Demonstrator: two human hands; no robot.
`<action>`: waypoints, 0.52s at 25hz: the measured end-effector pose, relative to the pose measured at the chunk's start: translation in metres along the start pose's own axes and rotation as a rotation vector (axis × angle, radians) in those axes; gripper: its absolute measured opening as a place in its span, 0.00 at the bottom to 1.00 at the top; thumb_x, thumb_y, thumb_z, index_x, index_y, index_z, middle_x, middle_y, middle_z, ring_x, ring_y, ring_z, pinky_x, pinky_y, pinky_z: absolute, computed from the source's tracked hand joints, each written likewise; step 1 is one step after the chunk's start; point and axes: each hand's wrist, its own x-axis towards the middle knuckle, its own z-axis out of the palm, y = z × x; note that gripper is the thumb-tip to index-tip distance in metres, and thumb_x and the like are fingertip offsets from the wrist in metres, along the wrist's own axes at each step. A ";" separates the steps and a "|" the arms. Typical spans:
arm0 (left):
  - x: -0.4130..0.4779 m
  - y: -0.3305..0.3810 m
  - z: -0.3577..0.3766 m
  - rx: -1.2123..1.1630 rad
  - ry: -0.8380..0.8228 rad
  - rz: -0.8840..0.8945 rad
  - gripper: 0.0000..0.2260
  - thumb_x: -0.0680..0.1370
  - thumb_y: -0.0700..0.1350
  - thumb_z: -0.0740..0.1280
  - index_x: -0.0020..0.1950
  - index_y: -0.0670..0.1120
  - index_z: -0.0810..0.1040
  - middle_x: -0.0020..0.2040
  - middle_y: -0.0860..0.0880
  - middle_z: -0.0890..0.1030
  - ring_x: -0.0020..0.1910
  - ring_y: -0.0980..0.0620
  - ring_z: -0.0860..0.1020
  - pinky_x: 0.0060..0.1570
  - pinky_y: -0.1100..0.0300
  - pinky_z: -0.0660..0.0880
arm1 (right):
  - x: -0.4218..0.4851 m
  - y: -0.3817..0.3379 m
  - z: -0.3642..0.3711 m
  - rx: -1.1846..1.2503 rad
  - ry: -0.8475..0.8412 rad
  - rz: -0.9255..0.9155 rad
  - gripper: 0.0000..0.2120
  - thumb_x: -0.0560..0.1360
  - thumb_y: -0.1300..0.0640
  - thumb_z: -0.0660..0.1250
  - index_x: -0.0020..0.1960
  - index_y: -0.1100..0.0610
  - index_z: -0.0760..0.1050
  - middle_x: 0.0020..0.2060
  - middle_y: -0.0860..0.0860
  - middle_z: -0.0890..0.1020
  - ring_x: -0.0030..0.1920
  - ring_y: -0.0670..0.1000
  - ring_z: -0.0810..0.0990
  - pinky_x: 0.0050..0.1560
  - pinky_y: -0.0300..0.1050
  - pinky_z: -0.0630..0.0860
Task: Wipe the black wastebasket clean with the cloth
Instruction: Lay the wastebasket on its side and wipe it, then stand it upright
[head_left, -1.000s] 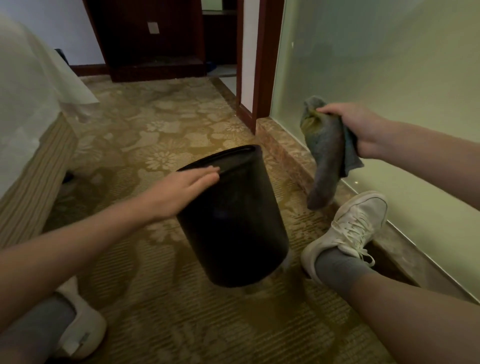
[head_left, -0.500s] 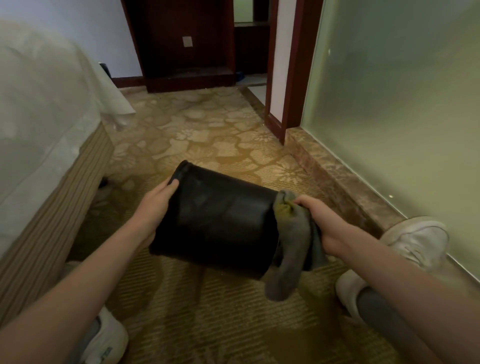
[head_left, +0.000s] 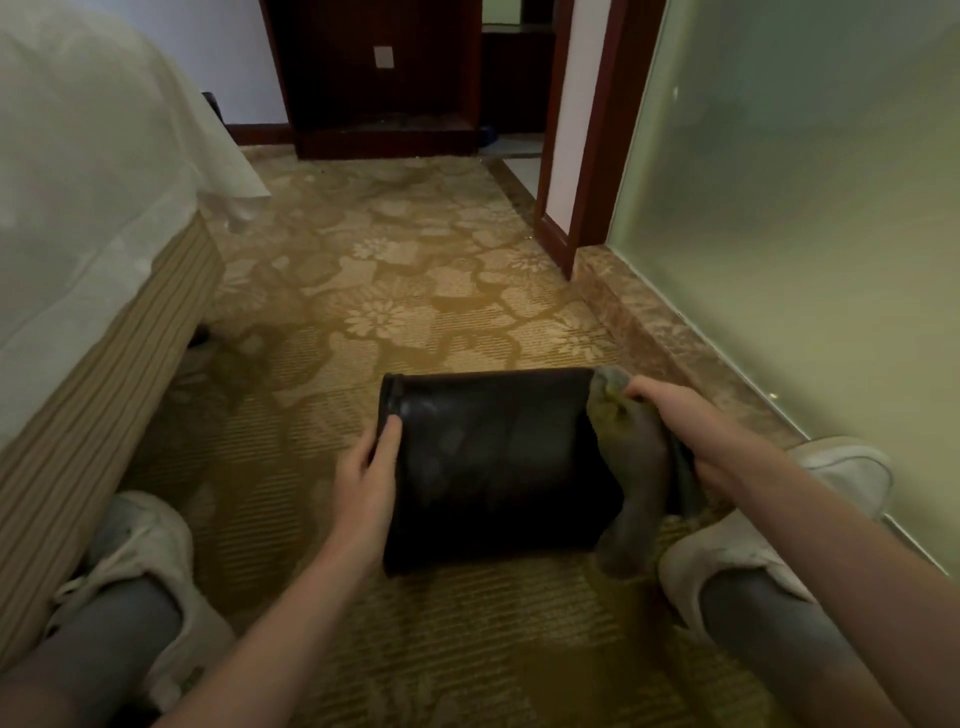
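The black wastebasket (head_left: 493, 457) lies on its side between the person's knees, low over the patterned carpet (head_left: 415, 291), rim to the left, base to the right; whether it touches the floor is unclear. The left hand (head_left: 366, 483) grips the rim end, thumb on the outer wall. The right hand (head_left: 675, 421) clutches the grey cloth (head_left: 631, 467) bunched against the base end, with a fold hanging down. A white sneaker (head_left: 727, 545) sits just beside the cloth.

Wastebasket (head_left: 493, 462) held sideways: left hand (head_left: 363, 483) placed at rim, cloth (head_left: 631, 457) held against opposite end by right hand (head_left: 691, 431); bed (head_left: 78, 208) left, wall (head_left: 805, 208) right.
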 end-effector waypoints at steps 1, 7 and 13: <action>-0.005 -0.001 -0.001 0.062 0.071 0.086 0.14 0.79 0.58 0.61 0.50 0.53 0.82 0.49 0.52 0.82 0.51 0.51 0.79 0.53 0.55 0.75 | -0.007 0.003 -0.006 -0.098 0.000 -0.017 0.15 0.69 0.49 0.69 0.47 0.58 0.84 0.41 0.57 0.86 0.47 0.58 0.84 0.58 0.56 0.78; 0.012 0.022 -0.018 0.258 0.207 0.209 0.22 0.80 0.58 0.58 0.39 0.42 0.77 0.35 0.46 0.76 0.36 0.49 0.74 0.40 0.54 0.69 | -0.038 -0.004 -0.013 -0.485 0.474 -0.392 0.12 0.75 0.48 0.66 0.48 0.58 0.77 0.41 0.55 0.80 0.45 0.59 0.79 0.44 0.51 0.74; 0.017 0.004 -0.008 0.205 0.075 0.055 0.19 0.79 0.51 0.64 0.48 0.33 0.77 0.44 0.41 0.78 0.45 0.45 0.77 0.46 0.54 0.70 | -0.038 -0.001 0.083 -0.896 0.531 -0.495 0.14 0.74 0.46 0.65 0.57 0.48 0.78 0.52 0.54 0.76 0.52 0.62 0.79 0.49 0.51 0.73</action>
